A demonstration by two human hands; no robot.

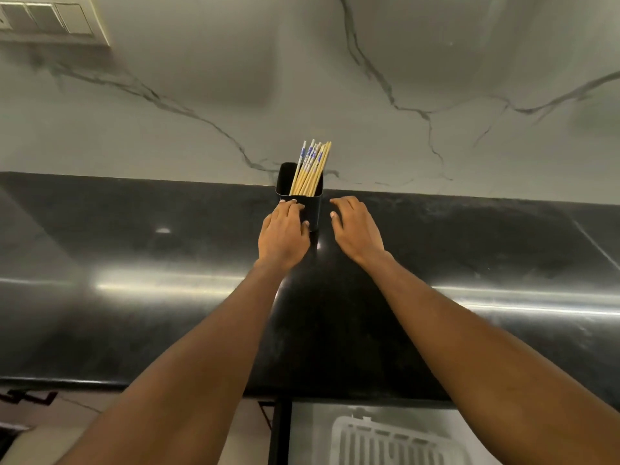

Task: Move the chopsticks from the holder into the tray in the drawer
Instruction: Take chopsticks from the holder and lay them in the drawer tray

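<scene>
Head view of a kitchen counter. The black holder (313,209) stands upright at the back of the black countertop (167,297), against the veined marble wall (335,78), probably to keep it clear of the working edge. The chopsticks (310,169) are all in it, tips down, leaning together toward its right rear corner because the container is wider than the bundle.

The left hand (285,229) grips the holder from the left, fingers curled over the near rim and thumb pressed on the front face. This looks like a steadying or lifting grasp. The right hand (355,226) lies just beside the holder's right side, fingers loosely bent and holding nothing. No contact with the holder can be seen. It appears placed to complete a 2-handed hold or to reach for the sticks.

Below the counter edge a drawer (308,427) stands open, with a pale slotted tray (396,441) inside and no chopsticks visible in it. The transfer has therefore not begun.

Counts: 1 holder, 1 tray, 1 drawer, 2 hands. The chopsticks overlap too closely for an exact count. Some have blue-and-white patterned tops, others are plain yellow. A switch plate (50,18) is fixed to the wall at upper left.
</scene>
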